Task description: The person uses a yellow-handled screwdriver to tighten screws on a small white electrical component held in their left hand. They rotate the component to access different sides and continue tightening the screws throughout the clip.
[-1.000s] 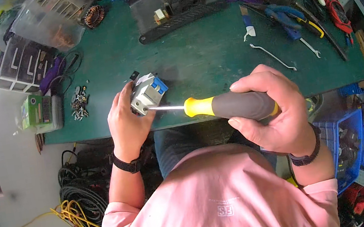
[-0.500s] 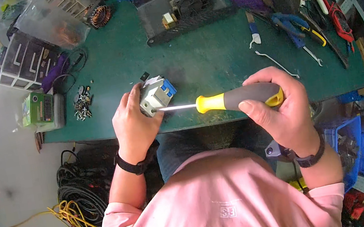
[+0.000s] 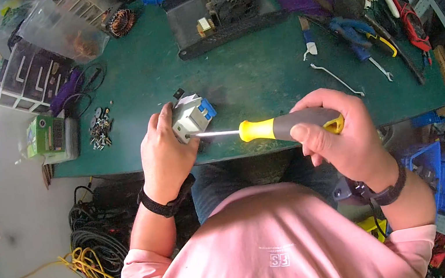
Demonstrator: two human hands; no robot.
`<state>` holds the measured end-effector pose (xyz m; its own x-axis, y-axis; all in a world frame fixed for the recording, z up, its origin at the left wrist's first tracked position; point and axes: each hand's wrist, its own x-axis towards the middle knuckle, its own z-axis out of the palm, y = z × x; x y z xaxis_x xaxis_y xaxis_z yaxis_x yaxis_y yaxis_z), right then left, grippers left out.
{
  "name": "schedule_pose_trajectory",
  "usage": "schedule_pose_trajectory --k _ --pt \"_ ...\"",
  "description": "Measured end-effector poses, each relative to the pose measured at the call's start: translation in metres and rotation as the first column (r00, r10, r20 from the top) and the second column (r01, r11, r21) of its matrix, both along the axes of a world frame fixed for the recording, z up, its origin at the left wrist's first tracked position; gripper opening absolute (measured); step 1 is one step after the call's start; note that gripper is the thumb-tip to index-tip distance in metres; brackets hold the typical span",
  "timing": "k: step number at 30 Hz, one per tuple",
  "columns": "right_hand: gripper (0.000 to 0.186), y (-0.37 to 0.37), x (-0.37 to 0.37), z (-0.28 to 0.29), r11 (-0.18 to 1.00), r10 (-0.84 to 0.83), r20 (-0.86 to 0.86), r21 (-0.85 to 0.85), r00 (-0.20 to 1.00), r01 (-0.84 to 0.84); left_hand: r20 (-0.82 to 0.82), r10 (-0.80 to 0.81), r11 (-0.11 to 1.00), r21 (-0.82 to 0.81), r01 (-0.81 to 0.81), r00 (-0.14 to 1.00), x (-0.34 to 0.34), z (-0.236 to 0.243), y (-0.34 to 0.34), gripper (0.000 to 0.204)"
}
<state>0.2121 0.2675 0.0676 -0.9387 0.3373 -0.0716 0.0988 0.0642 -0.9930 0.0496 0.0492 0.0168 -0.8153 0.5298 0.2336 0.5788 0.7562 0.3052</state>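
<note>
green workbench takes up most of the view. up top there's a black tray with a fan unit, clear parts drawers far left, pliers and hand tools off right, a little pile of screws near the left edge. right hand is fully wrapped round the yellow-grey screwdriver, tip touching the small grey and blue switch block, which the left hand grips at the front edge, fingers curled round it
</note>
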Motion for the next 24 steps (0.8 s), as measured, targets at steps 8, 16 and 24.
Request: schedule_pose_trajectory --k 8,16,24 --pt "0.022 0.008 -0.004 0.011 0.996 0.082 0.111 -0.039 0.99 -0.079 0.042 -0.011 1.0 -0.029 0.012 0.999 -0.001 0.006 0.005 0.064" --pt "0.028 0.027 -0.008 0.004 0.637 0.45 -0.151 0.746 0.88 -0.197 0.08 -0.014 1.0 -0.009 0.015 0.997 -0.002 0.005 0.003 0.063" --pt "0.029 0.021 -0.005 0.015 0.954 0.179 0.128 0.218 0.976 -0.203 0.061 -0.008 1.0 -0.006 0.009 0.998 -0.001 0.002 0.001 0.066"
